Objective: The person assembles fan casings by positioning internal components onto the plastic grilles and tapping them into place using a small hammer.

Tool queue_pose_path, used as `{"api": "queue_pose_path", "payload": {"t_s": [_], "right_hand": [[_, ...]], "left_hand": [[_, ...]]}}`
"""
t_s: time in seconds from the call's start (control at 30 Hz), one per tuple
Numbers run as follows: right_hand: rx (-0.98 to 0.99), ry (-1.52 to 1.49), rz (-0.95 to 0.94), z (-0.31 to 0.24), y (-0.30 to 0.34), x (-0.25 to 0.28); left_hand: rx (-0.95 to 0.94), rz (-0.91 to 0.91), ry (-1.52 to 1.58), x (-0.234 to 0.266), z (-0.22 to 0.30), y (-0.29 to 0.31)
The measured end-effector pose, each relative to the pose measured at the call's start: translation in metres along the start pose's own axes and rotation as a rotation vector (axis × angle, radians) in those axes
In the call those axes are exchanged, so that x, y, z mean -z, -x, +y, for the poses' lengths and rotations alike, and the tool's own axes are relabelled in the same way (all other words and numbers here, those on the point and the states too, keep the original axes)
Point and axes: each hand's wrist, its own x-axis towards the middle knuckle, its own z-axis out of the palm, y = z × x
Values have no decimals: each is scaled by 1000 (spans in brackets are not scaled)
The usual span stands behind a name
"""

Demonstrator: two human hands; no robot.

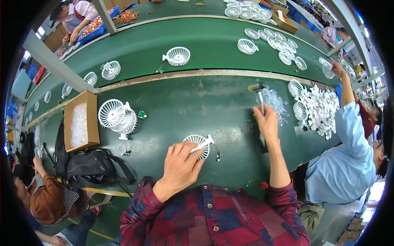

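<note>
Left hand [180,166] fingers gripping white fan housing [199,142], near-centre worktop [172,106]. Right hand [267,125] fingers closed round blurred hammer [260,97], farther right. Probably tapping step; next move calls for steady housing, hammer brought leftward.

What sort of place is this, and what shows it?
Probably a factory assembly line: spaced white fan-like housings on a long green belt, a heap of white parts on the bench, and a co-worker alongside.
</note>
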Motion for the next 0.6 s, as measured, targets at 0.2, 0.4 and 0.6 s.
{"api": "queue_pose_path", "payload": {"t_s": [0.2, 0.4, 0.6], "right_hand": [[214, 268, 72, 31, -36, -9], [219, 376, 68, 23, -38, -17], [165, 272, 80, 23, -36, -9]], "left_hand": [[61, 119, 50, -3, -3, -3], [88, 98, -22, -6, -4, -1], [152, -30, -155, -10, 0, -2]]}}
